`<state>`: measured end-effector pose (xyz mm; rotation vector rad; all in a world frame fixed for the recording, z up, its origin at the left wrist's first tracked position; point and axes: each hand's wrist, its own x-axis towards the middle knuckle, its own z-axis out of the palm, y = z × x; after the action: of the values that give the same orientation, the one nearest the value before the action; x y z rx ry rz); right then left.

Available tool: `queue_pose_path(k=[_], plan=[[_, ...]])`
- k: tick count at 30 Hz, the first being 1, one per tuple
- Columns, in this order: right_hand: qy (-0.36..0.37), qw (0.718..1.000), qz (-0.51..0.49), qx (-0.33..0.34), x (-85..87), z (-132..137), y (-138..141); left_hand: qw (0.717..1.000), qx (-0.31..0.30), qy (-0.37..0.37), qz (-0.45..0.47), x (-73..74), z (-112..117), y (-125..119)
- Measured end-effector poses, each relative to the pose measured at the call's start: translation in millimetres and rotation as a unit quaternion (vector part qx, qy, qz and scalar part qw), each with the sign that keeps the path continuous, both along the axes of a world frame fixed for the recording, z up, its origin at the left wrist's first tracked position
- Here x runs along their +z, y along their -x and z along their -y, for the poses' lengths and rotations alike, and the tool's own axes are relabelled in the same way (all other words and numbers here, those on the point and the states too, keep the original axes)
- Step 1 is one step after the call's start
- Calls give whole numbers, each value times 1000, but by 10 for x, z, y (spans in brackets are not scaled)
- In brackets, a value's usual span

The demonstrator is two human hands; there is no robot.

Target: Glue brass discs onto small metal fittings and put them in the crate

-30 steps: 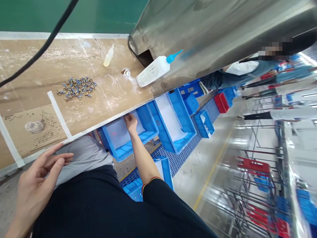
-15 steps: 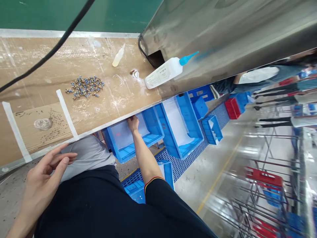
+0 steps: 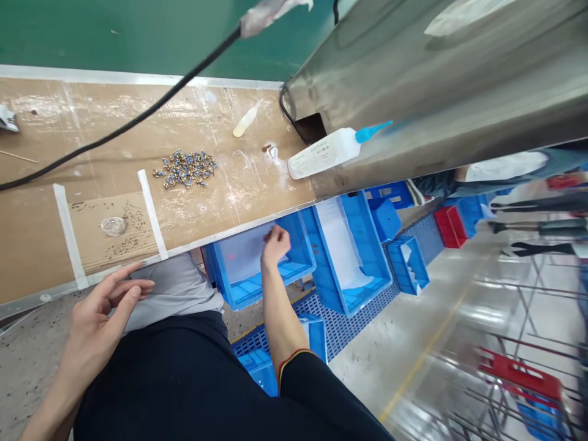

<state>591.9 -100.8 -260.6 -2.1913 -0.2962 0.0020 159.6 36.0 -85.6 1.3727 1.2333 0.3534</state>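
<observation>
My right hand [image 3: 275, 243] reaches down below the table edge into a blue bin [image 3: 301, 257] with a white liner. Its fingers are curled over the liner, and whatever they hold is hidden. My left hand [image 3: 98, 318] hovers at the lower left with its fingers spread. It holds nothing and sits just beside my knee in grey cloth [image 3: 169, 288]. On the cardboard-covered table [image 3: 220, 202] above lies a pile of small metal parts [image 3: 186, 168].
A white squeeze bottle with a blue nozzle [image 3: 328, 153] lies against a large steel housing [image 3: 413, 79]. A small clear bottle [image 3: 245, 120], a black cable [image 3: 138, 119] and a clear round lid [image 3: 113, 226] are on the table. More blue bins [image 3: 362, 245] and a red crate [image 3: 449, 225] stand on the floor.
My right hand has come out from under the table edge and shifted right over the bin's white liner. My left hand has barely moved. The view has swung left.
</observation>
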Motion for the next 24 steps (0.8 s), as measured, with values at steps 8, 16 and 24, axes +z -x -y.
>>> queue_pose_path(k=[8, 16, 24], plan=[[-97, 935, 93, 329, 1222, -917, 657, 999, 0, -14, 44, 19, 3, 109], [233, 812, 175, 506, 1694, -1824, 939, 952, 267, -151, -10, 221, 236, 947], [306, 762, 162, 548, 1467, -2055, 629, 789, 440, -427, -48, 600, -295, 2292]])
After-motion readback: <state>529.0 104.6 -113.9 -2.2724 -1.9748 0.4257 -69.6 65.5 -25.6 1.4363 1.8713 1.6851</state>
